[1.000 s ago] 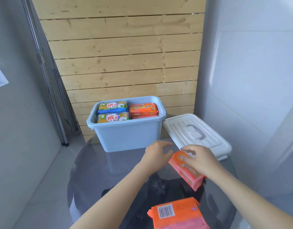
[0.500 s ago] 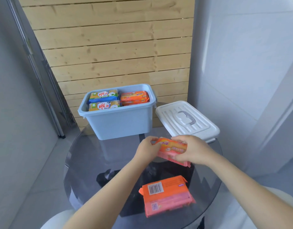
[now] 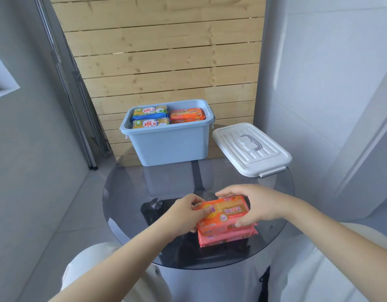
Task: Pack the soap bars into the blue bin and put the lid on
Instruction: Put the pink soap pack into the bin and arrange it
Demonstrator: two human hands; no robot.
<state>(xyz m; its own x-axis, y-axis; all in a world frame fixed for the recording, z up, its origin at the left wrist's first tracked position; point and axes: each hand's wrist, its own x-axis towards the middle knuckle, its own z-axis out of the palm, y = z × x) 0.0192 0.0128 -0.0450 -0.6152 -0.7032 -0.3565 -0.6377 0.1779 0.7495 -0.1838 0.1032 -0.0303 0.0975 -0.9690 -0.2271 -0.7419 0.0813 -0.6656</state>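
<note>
Both hands, left hand (image 3: 186, 211) and right hand (image 3: 257, 205), grip the orange plastic-wrapped soap pack (image 3: 224, 212), stacked on a pink pack (image 3: 227, 236), apparently to lift both toward the open pale-blue plastic bin (image 3: 168, 142) at twelve o'clock; the white ribbed lid (image 3: 251, 149) waits at one o'clock

The bin (image 3: 168, 144) was pale blue. Inside it lay two soap packs (image 3: 150, 117) in yellow and blue wrappers with red lettering on white, and an orange pack (image 3: 186, 115). The lid (image 3: 251, 149) was white with raised ribs and a grey handle (image 3: 250, 141). The top pack (image 3: 224, 212) of the near stack was orange with a gold band; the lower pack (image 3: 227, 237) was pink. The tabletop (image 3: 131, 192) was smoky grey glass. The wall planks (image 3: 166, 51) were pale knotty wood.
</note>
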